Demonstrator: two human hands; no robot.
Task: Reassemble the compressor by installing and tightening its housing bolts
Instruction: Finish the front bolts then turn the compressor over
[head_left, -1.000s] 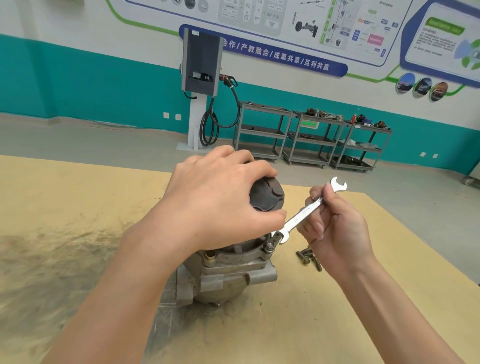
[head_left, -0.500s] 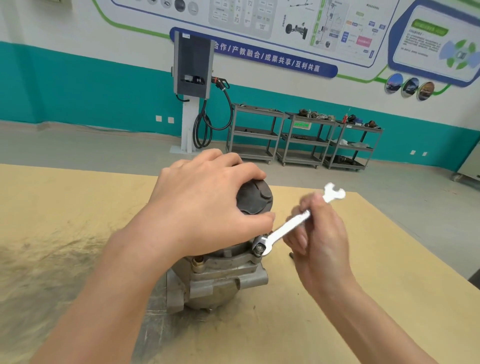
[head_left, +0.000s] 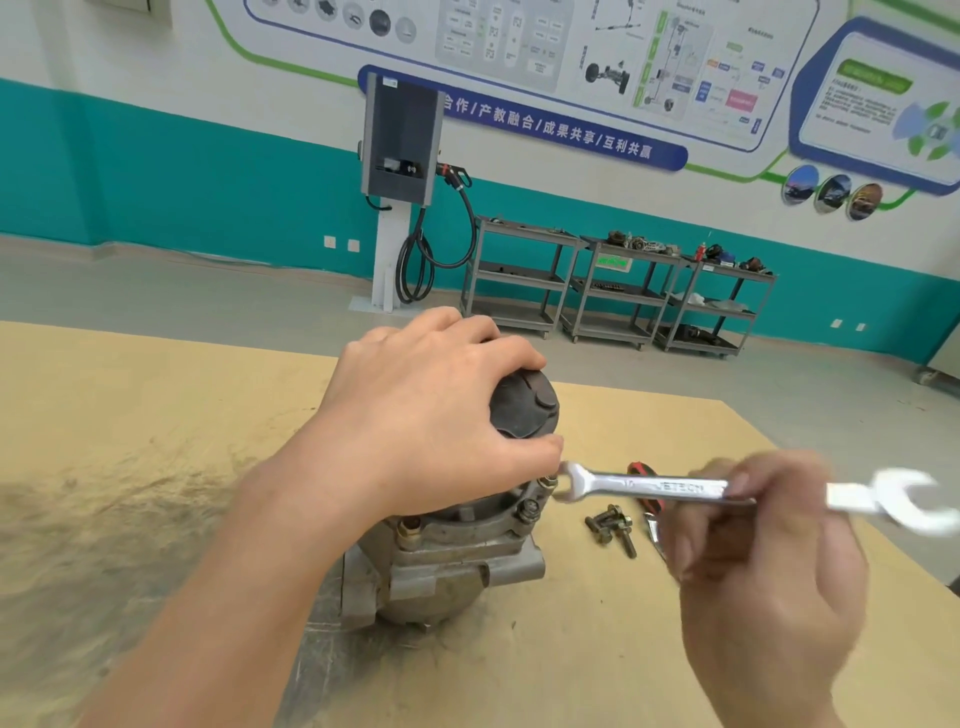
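Observation:
The grey metal compressor stands upright on the wooden table, with a dark round cap on top. My left hand grips that cap from above, fingers curled over it. My right hand, blurred, holds a silver double open-end wrench by its middle, lying almost level. The wrench's left jaw sits at a housing bolt on the flange's right side. A second bolt head shows just below it, and a brass-coloured one at the front.
Three loose bolts lie on the table right of the compressor. Beside them lies a tool with a red and black handle, partly hidden behind the wrench. Dark stains mark the table at left. Shelf carts and a charging post stand far behind.
My right hand has swung the wrench handle down and to the right, from steeply tilted to almost level, with its jaw staying at the flange bolt. My left hand keeps its grip on the cap.

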